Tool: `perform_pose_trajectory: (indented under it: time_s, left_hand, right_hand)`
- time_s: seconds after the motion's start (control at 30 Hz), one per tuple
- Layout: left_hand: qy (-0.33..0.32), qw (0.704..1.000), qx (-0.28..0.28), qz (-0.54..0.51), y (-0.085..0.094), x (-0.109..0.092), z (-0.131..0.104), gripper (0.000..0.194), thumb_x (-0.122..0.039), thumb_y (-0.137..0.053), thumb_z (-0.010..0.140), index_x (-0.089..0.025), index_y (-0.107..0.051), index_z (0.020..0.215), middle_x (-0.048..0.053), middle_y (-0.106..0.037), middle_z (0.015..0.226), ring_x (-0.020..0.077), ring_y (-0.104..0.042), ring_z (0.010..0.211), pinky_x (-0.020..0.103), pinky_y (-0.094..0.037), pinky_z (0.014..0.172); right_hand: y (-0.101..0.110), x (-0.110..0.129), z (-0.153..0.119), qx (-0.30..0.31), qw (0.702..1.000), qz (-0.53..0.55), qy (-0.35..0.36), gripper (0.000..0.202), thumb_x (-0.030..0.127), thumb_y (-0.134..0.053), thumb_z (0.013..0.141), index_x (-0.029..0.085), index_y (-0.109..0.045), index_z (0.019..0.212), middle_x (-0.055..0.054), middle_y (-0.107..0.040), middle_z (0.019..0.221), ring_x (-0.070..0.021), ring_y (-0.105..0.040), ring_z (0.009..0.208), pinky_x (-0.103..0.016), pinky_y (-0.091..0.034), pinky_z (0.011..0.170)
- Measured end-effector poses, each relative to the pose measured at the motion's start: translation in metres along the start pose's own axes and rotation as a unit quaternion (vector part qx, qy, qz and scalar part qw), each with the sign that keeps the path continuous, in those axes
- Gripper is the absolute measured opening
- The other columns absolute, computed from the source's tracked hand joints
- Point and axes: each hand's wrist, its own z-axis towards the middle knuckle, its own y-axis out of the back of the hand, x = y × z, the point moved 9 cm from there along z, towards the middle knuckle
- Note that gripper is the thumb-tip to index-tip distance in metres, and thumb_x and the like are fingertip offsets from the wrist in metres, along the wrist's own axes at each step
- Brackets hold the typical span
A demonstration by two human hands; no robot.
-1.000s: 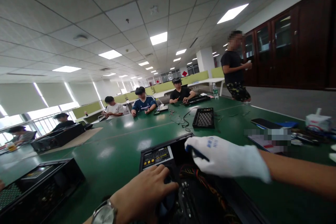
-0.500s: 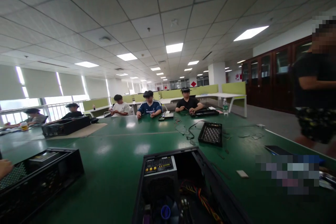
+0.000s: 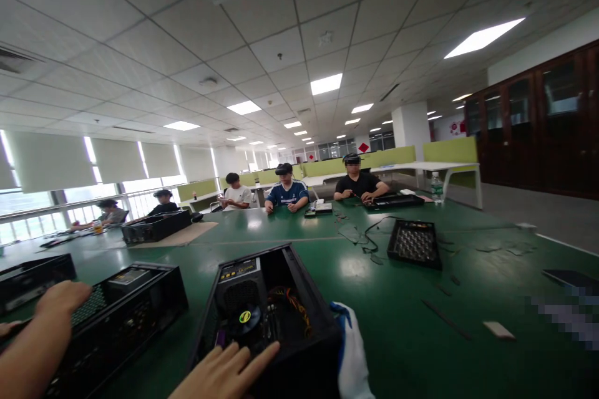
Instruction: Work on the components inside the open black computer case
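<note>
An open black computer case sits on the green table at the centre front, with a power supply, a round fan and orange and yellow wires inside. My left hand is over its near left part, fingers spread and one stretched to the right, holding nothing visible. Whether the fingertips touch the case is unclear. White and blue cloth, perhaps a sleeve, lies against the case's right side. My right hand does not show.
At left, another person's hand reaches over a second black case. A black tray-like part, a flat pale piece and dark strips lie to the right. Several people sit across the table.
My left hand has come into view over the case, and white and blue cloth has appeared beside it. The case now stands nearer the left one. The view has turned left; the walking person is gone.
</note>
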Motion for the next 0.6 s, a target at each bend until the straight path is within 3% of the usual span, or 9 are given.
perform_pose_trajectory:
  time_s: [0.13, 0.2, 0.27, 0.33, 0.43, 0.5, 0.6]
  left_hand:
    - [0.125, 0.985, -0.066, 0.102, 0.014, 0.087, -0.032, 0.088, 0.002, -0.048, 0.086, -0.049, -0.028, 0.155, 0.001, -0.065, 0.127, 0.0241, -0.061, 0.115, 0.038, -0.049, 0.098]
    - [0.19, 0.967, -0.106, 0.135, 0.015, 0.111, -0.049, 0.081, 0.003, -0.04, 0.089, -0.046, -0.034, 0.153, 0.003, -0.059, 0.138, 0.0237, -0.056, 0.125, 0.039, -0.046, 0.103]
    - [0.233, 0.944, -0.157, 0.174, 0.014, 0.116, -0.064, 0.079, 0.004, -0.036, 0.089, -0.041, -0.037, 0.154, 0.006, -0.049, 0.151, 0.026, -0.048, 0.137, 0.044, -0.041, 0.109]
    - [0.24, 0.926, -0.208, 0.205, 0.008, 0.104, -0.071, 0.076, 0.002, -0.038, 0.089, -0.037, -0.038, 0.154, 0.009, -0.039, 0.159, 0.0287, -0.041, 0.143, 0.05, -0.036, 0.112]
    - [0.166, 0.927, -0.267, 0.207, -0.012, 0.063, -0.062, 0.067, -0.005, -0.047, 0.089, -0.036, -0.047, 0.148, 0.01, -0.041, 0.158, 0.0296, -0.039, 0.145, 0.049, -0.04, 0.109]
    - [0.103, 0.937, -0.277, 0.187, -0.034, 0.028, -0.039, 0.062, -0.007, -0.05, 0.089, -0.039, -0.053, 0.141, 0.007, -0.05, 0.151, 0.028, -0.045, 0.141, 0.046, -0.045, 0.104]
    - [0.045, 0.962, -0.231, 0.14, -0.072, -0.027, 0.025, 0.053, -0.012, -0.056, 0.089, -0.039, -0.059, 0.134, 0.005, -0.064, 0.135, 0.0269, -0.06, 0.122, 0.043, -0.052, 0.094]
  right_hand:
    - [-0.115, -0.004, -0.003, 0.049, 0.998, -0.037, -0.008, 0.071, 0.058, -0.016, 0.093, 0.01, -0.04, 0.14, -0.022, -0.059, 0.14, -0.0331, -0.055, 0.131, -0.049, -0.04, 0.113]
    - [-0.151, 0.0, -0.01, 0.079, 0.996, -0.037, -0.004, 0.073, 0.058, -0.017, 0.092, 0.007, -0.04, 0.139, -0.024, -0.06, 0.137, -0.0348, -0.057, 0.128, -0.05, -0.04, 0.113]
    - [-0.165, 0.0, -0.015, 0.11, 0.993, -0.035, 0.007, 0.072, 0.059, -0.021, 0.092, 0.008, -0.045, 0.138, -0.023, -0.061, 0.136, -0.0337, -0.058, 0.128, -0.049, -0.04, 0.113]
    - [-0.161, -0.005, -0.014, 0.146, 0.988, -0.049, 0.029, 0.07, 0.059, -0.025, 0.093, 0.01, -0.049, 0.137, -0.021, -0.06, 0.139, -0.0321, -0.055, 0.131, -0.048, -0.038, 0.116]
    - [-0.13, -0.017, -0.002, 0.201, 0.968, -0.134, 0.074, 0.07, 0.055, -0.024, 0.094, 0.009, -0.052, 0.14, -0.019, -0.056, 0.144, -0.0298, -0.051, 0.136, -0.048, -0.036, 0.118]
    - [-0.101, -0.026, 0.013, 0.231, 0.942, -0.222, 0.099, 0.071, 0.051, -0.021, 0.095, 0.008, -0.051, 0.142, -0.018, -0.055, 0.146, -0.0283, -0.05, 0.138, -0.047, -0.035, 0.119]
    - [-0.055, -0.039, 0.042, 0.264, 0.886, -0.359, 0.128, 0.068, 0.048, -0.026, 0.094, 0.009, -0.054, 0.143, -0.018, -0.057, 0.145, -0.03, -0.05, 0.138, -0.05, -0.036, 0.118]
